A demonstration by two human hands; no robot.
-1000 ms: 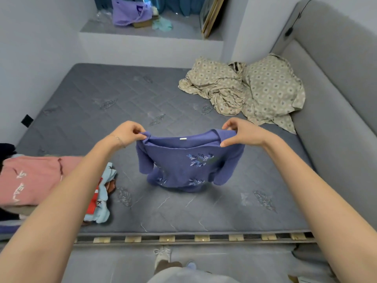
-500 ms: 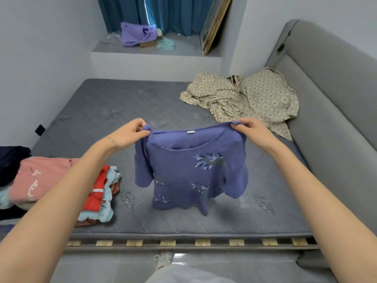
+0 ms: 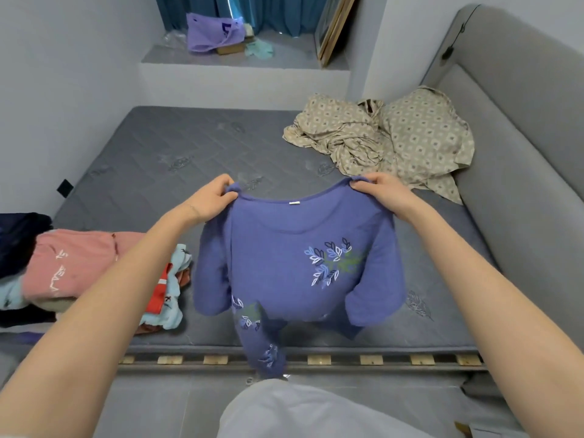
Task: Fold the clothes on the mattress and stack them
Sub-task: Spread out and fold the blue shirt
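Note:
A blue-purple top (image 3: 284,263) with embroidered leaves hangs in the air over the near edge of the grey mattress (image 3: 177,165). My left hand (image 3: 211,197) pinches its left shoulder and my right hand (image 3: 384,192) pinches its right shoulder. The short sleeves droop at both sides and the hem dangles past the mattress edge. A pile of clothes (image 3: 79,270) with a pink garment on top lies at the left, near the mattress's front corner.
A crumpled beige patterned sheet (image 3: 388,140) lies at the far right of the mattress against the grey padded headboard (image 3: 521,153). Wooden bed slats (image 3: 316,360) show below the mattress edge. A ledge at the back holds a purple bag (image 3: 211,33) and a leaning frame (image 3: 335,26).
Both hands have lifted the blue top off the mattress and raised it, so it now hangs full length and closer to me. The camera has tilted up slightly.

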